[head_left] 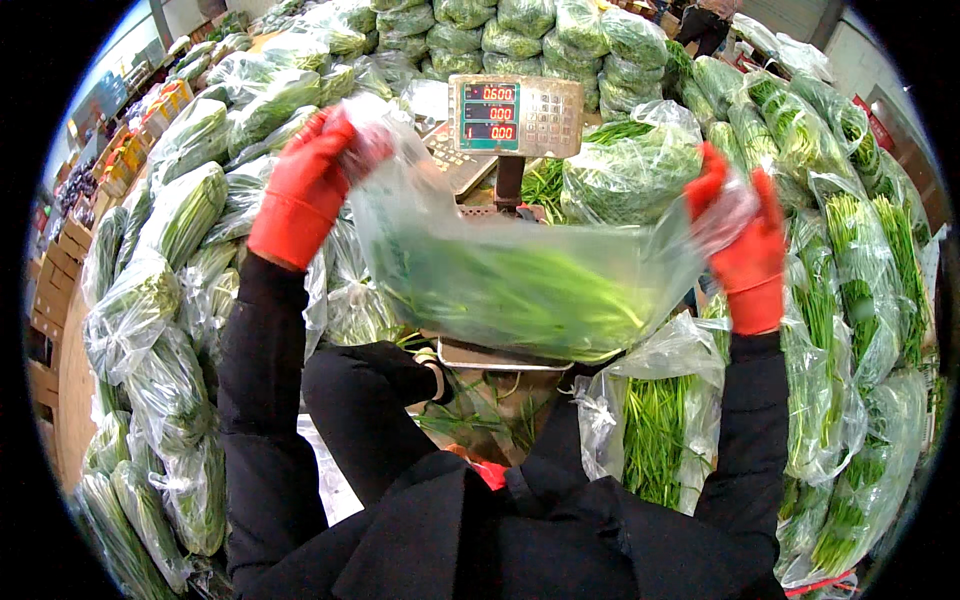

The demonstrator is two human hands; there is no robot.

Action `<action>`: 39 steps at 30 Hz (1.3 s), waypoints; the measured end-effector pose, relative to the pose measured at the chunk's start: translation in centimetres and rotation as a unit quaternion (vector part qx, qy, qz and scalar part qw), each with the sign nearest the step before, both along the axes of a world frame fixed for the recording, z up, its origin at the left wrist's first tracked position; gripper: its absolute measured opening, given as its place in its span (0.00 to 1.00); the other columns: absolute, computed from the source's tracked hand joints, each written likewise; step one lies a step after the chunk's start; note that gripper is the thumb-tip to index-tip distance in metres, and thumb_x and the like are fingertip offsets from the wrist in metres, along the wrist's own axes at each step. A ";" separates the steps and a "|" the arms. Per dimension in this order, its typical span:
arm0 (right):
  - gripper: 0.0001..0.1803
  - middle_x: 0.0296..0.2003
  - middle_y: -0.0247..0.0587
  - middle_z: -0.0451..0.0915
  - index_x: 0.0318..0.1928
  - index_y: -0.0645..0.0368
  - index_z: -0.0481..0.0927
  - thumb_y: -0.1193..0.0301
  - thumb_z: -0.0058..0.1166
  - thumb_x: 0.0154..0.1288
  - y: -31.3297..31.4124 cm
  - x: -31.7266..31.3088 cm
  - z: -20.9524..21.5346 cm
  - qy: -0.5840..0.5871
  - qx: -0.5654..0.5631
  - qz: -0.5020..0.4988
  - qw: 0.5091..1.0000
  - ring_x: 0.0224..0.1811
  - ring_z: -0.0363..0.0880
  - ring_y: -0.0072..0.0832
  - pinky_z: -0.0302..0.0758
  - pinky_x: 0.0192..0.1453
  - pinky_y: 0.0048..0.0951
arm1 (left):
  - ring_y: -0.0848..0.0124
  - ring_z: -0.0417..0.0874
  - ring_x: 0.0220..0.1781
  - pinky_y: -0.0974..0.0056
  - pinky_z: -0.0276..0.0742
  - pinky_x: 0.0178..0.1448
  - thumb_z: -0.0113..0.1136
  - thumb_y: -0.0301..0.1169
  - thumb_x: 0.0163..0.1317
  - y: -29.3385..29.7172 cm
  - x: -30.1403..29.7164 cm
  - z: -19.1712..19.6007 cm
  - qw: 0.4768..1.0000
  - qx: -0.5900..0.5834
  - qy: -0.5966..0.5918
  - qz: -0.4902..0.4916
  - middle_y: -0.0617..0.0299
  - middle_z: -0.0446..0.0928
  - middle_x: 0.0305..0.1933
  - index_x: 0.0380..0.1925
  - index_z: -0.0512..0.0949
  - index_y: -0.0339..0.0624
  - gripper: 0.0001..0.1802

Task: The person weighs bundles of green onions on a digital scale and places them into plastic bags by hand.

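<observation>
A clear plastic bag point(480, 260) is stretched out in front of me, with a bunch of long green leafy stalks point(540, 305) lying sideways in its lower part. My left hand point(303, 190), in a red glove, is closed on the bag's upper left end. At the upper right end, my right hand point(748, 250), gloved in red too, grips the gathered plastic. The bag hangs over the metal pan point(500, 357) of a scale, hiding most of it; whether it touches the pan I cannot tell. Behind the bag stands the scale's display head point(515, 115), its red digits lit.
Filled bags of greens point(185, 205) are heaped along my left, with more bags point(850, 270) at the right and stacked bags point(520, 35) at the back. An opened bag of thin green stalks point(657, 430) is beside my lap. Loose stalks lie near my foot.
</observation>
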State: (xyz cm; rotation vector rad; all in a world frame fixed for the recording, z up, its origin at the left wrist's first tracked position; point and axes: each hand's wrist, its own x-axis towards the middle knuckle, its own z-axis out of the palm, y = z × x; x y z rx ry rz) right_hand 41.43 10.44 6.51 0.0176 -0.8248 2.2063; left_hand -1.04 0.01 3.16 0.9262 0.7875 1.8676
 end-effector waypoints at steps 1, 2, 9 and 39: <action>0.27 0.50 0.48 0.75 0.58 0.67 0.65 0.58 0.44 0.67 -0.2 -1.2 -2.2 -0.019 -0.067 -0.004 0.998 0.53 0.73 0.39 0.64 0.63 0.45 | 0.60 0.78 0.47 0.54 0.75 0.54 0.48 0.21 0.60 -0.8 0.7 0.0 0.999 -0.024 0.025 -0.003 0.54 0.74 0.47 0.51 0.67 0.33 0.17; 0.24 0.52 0.49 0.74 0.56 0.66 0.69 0.60 0.45 0.66 -1.5 -2.7 -3.7 -0.071 -0.076 0.019 0.994 0.54 0.72 0.39 0.65 0.62 0.46 | 0.58 0.77 0.50 0.53 0.73 0.57 0.47 0.22 0.61 -1.4 1.6 -0.2 0.998 -0.048 0.046 -0.009 0.52 0.74 0.51 0.54 0.65 0.32 0.20; 0.25 0.57 0.52 0.68 0.63 0.58 0.59 0.61 0.39 0.70 -6.9 -11.2 -8.1 -0.194 -0.063 0.144 0.968 0.26 0.70 0.18 0.71 0.30 0.19 | 0.69 0.76 0.53 0.67 0.77 0.47 0.44 0.19 0.62 -3.6 9.6 -1.9 0.973 -0.071 0.189 -0.110 0.58 0.74 0.51 0.60 0.63 0.43 0.25; 0.21 0.46 0.46 0.77 0.54 0.69 0.69 0.69 0.48 0.65 -4.0 -10.8 -10.7 -0.230 0.213 -0.015 0.950 0.51 0.75 0.30 0.70 0.57 0.32 | 0.68 0.79 0.22 0.66 0.71 0.18 0.54 0.25 0.55 2.4 17.5 -15.9 0.930 -0.254 -0.083 -0.254 0.58 0.77 0.22 0.39 0.75 0.38 0.10</action>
